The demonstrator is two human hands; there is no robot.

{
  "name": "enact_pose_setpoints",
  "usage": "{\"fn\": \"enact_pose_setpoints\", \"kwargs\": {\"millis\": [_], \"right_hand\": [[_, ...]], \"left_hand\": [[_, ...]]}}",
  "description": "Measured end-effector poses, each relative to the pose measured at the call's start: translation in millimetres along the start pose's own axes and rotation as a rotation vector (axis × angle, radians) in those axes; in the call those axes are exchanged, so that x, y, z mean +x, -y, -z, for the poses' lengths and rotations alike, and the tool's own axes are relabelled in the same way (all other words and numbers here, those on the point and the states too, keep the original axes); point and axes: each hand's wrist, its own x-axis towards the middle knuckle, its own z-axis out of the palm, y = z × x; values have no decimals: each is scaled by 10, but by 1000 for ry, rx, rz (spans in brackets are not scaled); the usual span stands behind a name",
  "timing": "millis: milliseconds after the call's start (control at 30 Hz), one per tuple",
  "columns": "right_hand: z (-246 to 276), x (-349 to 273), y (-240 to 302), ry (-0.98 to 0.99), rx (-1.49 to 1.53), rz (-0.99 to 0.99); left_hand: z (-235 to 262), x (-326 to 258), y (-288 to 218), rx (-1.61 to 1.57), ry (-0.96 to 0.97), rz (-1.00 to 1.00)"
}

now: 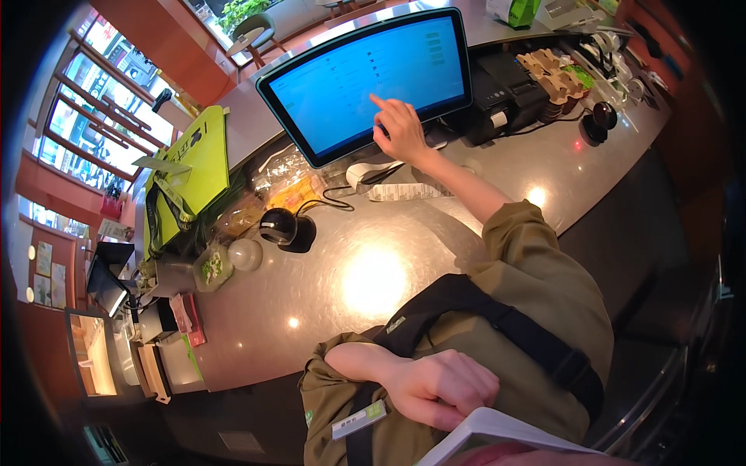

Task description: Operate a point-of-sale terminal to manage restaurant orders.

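Observation:
My right hand (402,130) reaches up to a large touchscreen monitor (342,85) with a blue display. Its index finger points at the middle of the screen; whether the tip touches the glass I cannot tell. The other fingers bend loosely and hold nothing. Close to my chest, my left hand (444,385) is curled closed, knuckles up; its palm side is hidden. Below the monitor, a strip of printed receipt paper (408,192) lies on the counter (435,241), beside a dark cable.
A black round device (280,227) and a lidded clear cup (245,254) stand left, near a lime-green bag (190,182). Right of the monitor are a black printer (509,93), cardboard cup carriers (548,70) and a small black scanner (598,123) with a red light.

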Motion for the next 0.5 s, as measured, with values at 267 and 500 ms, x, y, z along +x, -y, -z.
{"fn": "enact_pose_setpoints", "kwargs": {"millis": [267,500], "right_hand": [[-96,437,40,-45,-64,0],[-102,276,234,-41,-55,-20]], "left_hand": [[0,9,-18,5,4,11],[-1,-11,3,-9,1,11]]}}
